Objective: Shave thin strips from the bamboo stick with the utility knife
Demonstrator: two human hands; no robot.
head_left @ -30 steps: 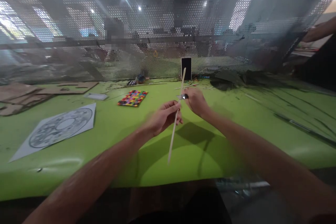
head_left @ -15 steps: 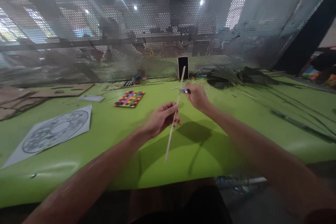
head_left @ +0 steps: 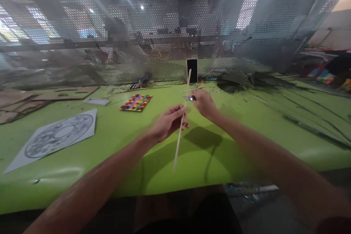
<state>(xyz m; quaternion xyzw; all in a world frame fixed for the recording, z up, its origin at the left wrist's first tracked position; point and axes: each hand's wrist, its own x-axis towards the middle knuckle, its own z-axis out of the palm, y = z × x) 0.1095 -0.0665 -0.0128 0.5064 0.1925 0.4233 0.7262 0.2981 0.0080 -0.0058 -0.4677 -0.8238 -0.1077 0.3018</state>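
Head view: my left hand, frame centre, pinches a pale thin strip between thumb and fingers — strip runs slantwise through the grip, top end up toward the upper centre, tail down to lower centre. My right hand, just right of centre, is curled round a small blade; blade crosses the strip just above my left thumb — can't tell if it touches. Woven colourful mat lies left of centre.

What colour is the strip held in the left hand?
The strip is pale cream; the head view shows it best.
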